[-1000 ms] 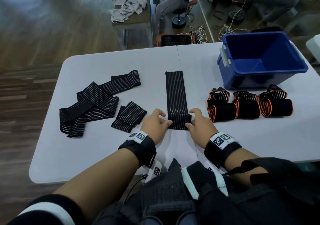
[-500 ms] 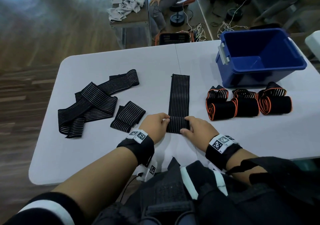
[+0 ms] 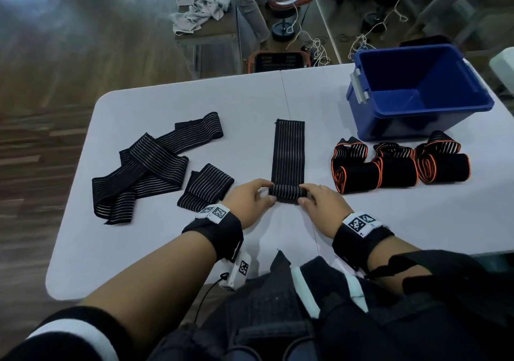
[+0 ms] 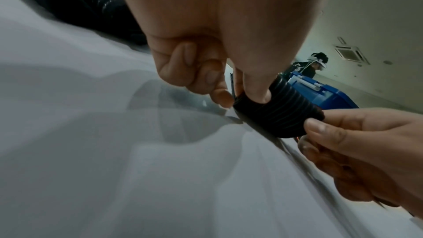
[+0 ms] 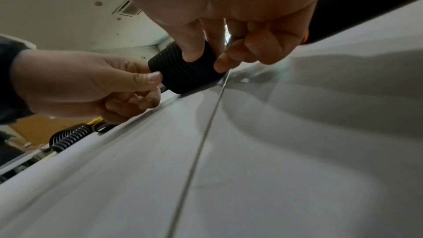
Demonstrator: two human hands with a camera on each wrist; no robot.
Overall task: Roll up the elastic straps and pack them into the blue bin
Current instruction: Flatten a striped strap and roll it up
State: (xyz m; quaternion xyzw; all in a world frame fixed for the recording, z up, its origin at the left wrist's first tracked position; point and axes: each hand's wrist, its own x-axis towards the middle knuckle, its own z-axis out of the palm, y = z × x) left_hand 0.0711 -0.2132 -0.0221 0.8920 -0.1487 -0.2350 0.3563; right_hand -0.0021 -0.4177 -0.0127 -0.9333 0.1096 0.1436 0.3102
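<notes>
A black elastic strap with thin white stripes [image 3: 289, 149] lies lengthwise mid-table, its near end wound into a small roll [image 3: 288, 192] [image 4: 277, 111] [image 5: 185, 71]. My left hand [image 3: 250, 198] [image 4: 238, 95] pinches the roll's left end between thumb and fingers. My right hand [image 3: 319, 200] [image 5: 206, 61] pinches its right end the same way. The blue bin [image 3: 417, 93] stands with nothing inside at the far right. Three rolled black straps with orange edges [image 3: 400, 166] lie in front of it.
A loose heap of striped straps [image 3: 147, 163] and a folded one [image 3: 205, 187] lie on the left of the white table [image 3: 250, 102]. Behind the table are another table with grey cloths [image 3: 200, 7], cables and a seated person.
Both hands have wound the strap's near end further; the roll is thicker and the flat length is shorter. The strap has slid slightly towards me.
</notes>
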